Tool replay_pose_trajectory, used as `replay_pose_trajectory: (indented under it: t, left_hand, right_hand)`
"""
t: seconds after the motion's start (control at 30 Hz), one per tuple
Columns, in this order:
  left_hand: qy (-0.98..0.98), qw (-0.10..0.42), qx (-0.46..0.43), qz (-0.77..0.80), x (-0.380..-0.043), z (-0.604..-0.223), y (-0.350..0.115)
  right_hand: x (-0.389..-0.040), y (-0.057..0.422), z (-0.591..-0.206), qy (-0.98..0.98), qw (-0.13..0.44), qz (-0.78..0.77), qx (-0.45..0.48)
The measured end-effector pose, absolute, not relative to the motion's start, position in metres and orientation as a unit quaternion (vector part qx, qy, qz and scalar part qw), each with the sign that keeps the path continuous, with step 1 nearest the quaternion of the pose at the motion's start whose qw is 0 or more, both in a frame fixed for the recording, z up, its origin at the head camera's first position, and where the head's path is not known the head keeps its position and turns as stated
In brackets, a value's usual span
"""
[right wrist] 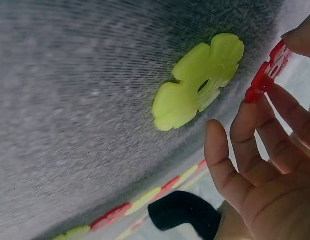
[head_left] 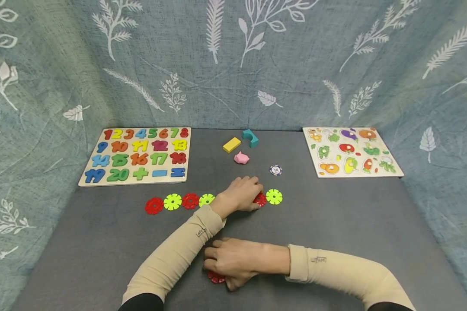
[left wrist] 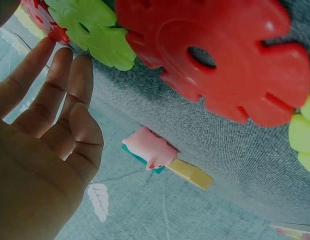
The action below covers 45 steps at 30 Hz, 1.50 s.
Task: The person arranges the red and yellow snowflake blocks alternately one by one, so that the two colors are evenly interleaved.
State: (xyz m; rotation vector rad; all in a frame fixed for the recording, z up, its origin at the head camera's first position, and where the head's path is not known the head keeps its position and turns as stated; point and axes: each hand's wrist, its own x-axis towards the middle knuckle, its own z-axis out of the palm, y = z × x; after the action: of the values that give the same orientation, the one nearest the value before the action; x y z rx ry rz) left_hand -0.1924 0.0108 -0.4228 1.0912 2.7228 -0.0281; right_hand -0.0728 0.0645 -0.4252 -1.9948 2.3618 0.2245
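My left hand [head_left: 239, 194] reaches over a row of notched plastic snowflake discs. Its thumb and fingertips hold opposite edges of a red snowflake disc [head_left: 260, 199] near the row's right end, beside a yellow-green disc [head_left: 274, 196]. Under its palm, the left wrist view shows another red disc [left wrist: 175, 50] and a yellow-green disc [left wrist: 90, 35]. Closer to the body, my right hand [head_left: 237, 261] pinches a separate red snowflake disc [right wrist: 269, 72] between thumb and fingertips. A yellow-green disc [right wrist: 200, 82] lies by those fingers, hidden by the hand in the head view.
The row runs left through a red disc [head_left: 154, 206]. Behind it are a pink pig [head_left: 241, 158], a yellow block [head_left: 231, 144], a teal arch block [head_left: 251, 138] and a poker chip [head_left: 275, 170]. A number puzzle [head_left: 159, 179] lies left, a vegetable puzzle [head_left: 327, 151] right.
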Motion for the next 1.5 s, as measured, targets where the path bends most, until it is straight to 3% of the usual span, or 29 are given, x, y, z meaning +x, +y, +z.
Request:
replay_pose_trajectory:
  t: [0.73, 1.23, 1.5]
  left_hand:
    - [0.924, 0.093, 0.369, -0.014, -0.192, -0.427, 0.010]
    - [0.926, 0.105, 0.364, -0.010, -0.196, -0.427, 0.012]
    - [0.927, 0.111, 0.359, -0.003, -0.194, -0.426, 0.013]
  right_hand:
    - [-0.081, 0.146, -0.420, 0.817, 0.018, 0.010, -0.576]
    - [-0.102, 0.216, -0.425, 0.875, -0.023, -0.008, -0.484]
    - [-0.121, 0.242, -0.425, 0.904, -0.012, -0.035, -0.426]
